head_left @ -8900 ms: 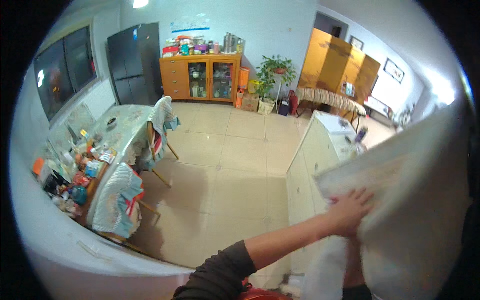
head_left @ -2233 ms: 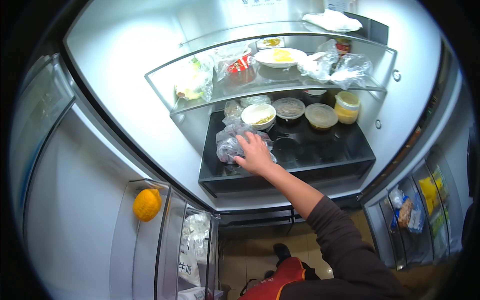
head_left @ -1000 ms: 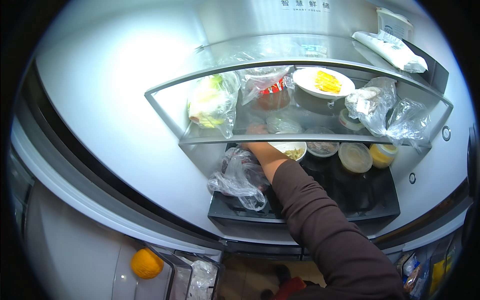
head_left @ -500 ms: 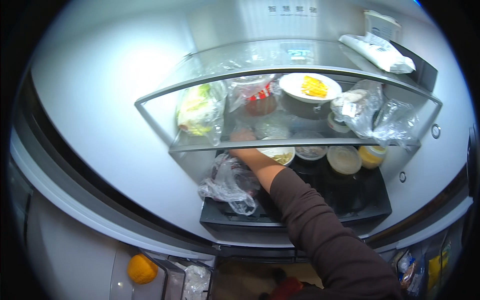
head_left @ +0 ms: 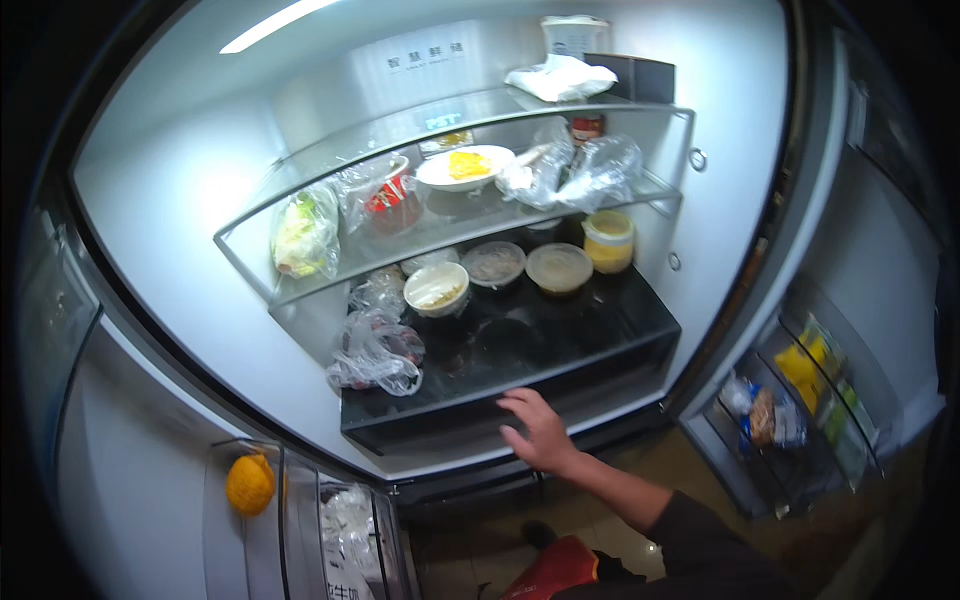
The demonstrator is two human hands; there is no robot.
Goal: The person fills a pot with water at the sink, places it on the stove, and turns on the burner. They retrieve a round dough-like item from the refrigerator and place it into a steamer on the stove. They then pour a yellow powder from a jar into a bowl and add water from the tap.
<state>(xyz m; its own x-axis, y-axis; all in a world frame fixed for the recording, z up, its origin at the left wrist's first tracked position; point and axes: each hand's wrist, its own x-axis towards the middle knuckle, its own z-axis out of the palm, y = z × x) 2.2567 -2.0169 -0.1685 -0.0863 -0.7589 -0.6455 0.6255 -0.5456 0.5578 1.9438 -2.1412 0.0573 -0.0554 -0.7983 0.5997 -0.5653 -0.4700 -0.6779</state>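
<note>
My right hand (head_left: pixel 540 432) hangs before the front edge of the black bottom platform (head_left: pixel 510 350) in the open fridge. Its fingers are apart and hold nothing. On that platform, a knotted clear plastic bag (head_left: pixel 375 352) with dark contents lies at the left. Behind it are a white bowl (head_left: pixel 437 290) with a little food under clear film, a lidded round container (head_left: pixel 494 265), another one (head_left: pixel 559 269) with a pale lid, and a yellow jar (head_left: pixel 608 242). My left hand is out of sight.
The glass shelf above bears a bagged cabbage (head_left: pixel 306 236), a red-labelled tub (head_left: pixel 388 193), a white plate (head_left: pixel 440 181) with yellow strips, and plastic bags (head_left: pixel 602 172). A white package (head_left: pixel 562 78) lies on top. Both doors stand open, with an orange fruit (head_left: pixel 250 486) in the left bin.
My right hand has come out from the left part of the bottom space, beside the white bowl, to the platform's front, with nothing in it. The view has turned and shifted.
</note>
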